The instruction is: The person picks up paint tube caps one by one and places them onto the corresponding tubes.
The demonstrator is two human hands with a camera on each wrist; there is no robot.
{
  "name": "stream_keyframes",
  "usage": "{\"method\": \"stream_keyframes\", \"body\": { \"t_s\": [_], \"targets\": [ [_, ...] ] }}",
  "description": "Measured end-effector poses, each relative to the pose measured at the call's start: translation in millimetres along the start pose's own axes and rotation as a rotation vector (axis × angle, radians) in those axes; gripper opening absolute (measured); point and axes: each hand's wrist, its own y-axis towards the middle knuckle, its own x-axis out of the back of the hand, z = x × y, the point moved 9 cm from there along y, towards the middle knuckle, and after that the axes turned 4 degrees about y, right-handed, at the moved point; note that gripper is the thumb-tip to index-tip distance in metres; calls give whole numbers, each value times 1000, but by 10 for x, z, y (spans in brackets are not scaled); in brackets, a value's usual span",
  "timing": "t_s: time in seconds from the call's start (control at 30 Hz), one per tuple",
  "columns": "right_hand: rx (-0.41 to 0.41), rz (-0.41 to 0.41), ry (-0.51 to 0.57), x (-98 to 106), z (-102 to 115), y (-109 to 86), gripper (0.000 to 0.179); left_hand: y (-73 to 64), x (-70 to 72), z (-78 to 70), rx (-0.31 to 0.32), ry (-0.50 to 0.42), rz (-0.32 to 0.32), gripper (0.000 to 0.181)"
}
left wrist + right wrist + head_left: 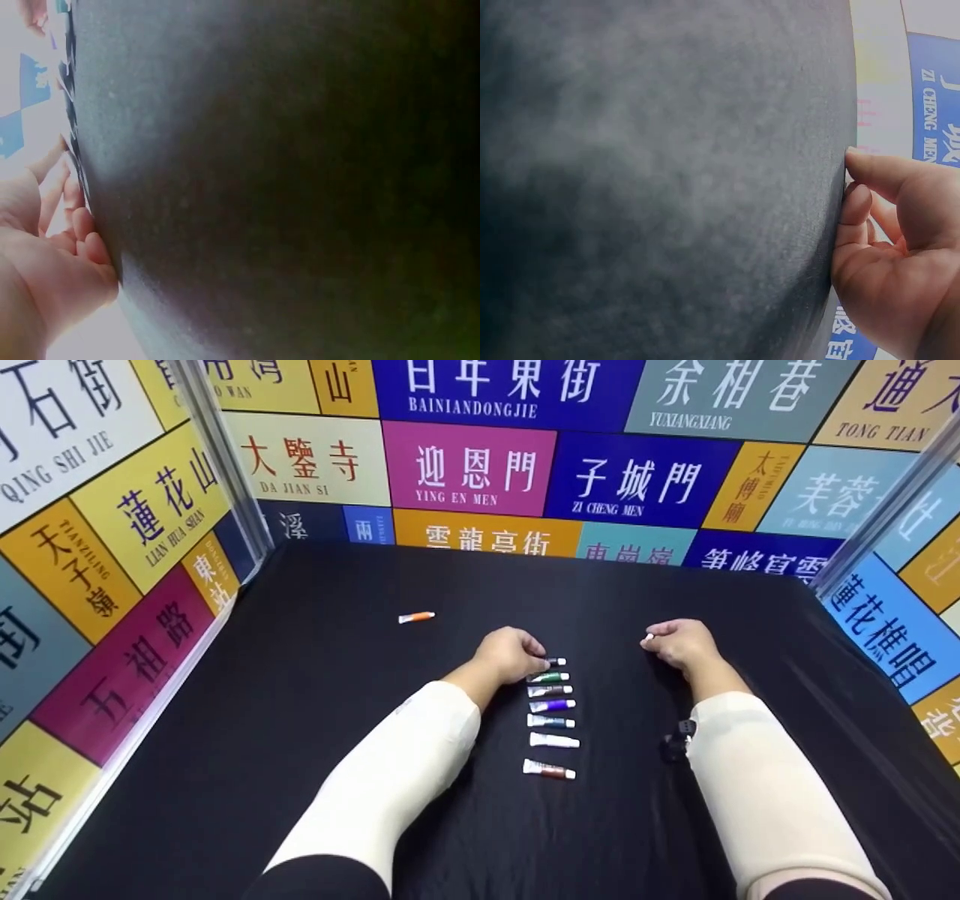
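My left hand (511,655) pinches the black paint tube (556,661) at the far end of a column of small paint tubes. That tube's white cap sticks out to the right of the fingertips. Just nearer lies the green paint tube (551,677), its left end close by the fingers. Further right, my right hand (681,643) holds a small white-ended tube (649,637) between thumb and fingers, mostly hidden by them. In the right wrist view, the thumb and fingertips of the right hand (900,232) are right at the black cloth.
Toward me the column continues with dark brown (550,690), purple (553,706), blue-grey (551,721), white (554,740) and brown (549,769) paint tubes. An orange paint tube (416,617) lies apart at the left. Sign-printed panels (469,469) stand around the black-clothed table (322,660).
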Motion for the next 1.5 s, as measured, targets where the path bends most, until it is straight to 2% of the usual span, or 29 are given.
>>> {"method": "stream_keyframes", "body": {
  "t_s": [0.23,0.43,0.73,1.07,1.37,1.5],
  "targets": [
    [17,-13,-42,4,2,-9,39,12,11,12,-29,-37,-2,28],
    [18,-13,28,-13,17,-35,37,18,16,22,-52,-66,1,29],
    [88,-20,32,-55,210,-160,35,53,150,101,-92,-144,-39,34],
    [161,-33,36,-39,449,-395,39,113,412,380,-44,-140,-122,36],
    [239,-35,76,21,653,-758,40,154,731,692,19,-112,-226,37],
    [265,-28,95,44,716,-926,40,141,879,813,26,-66,-274,38]
  ]
}}
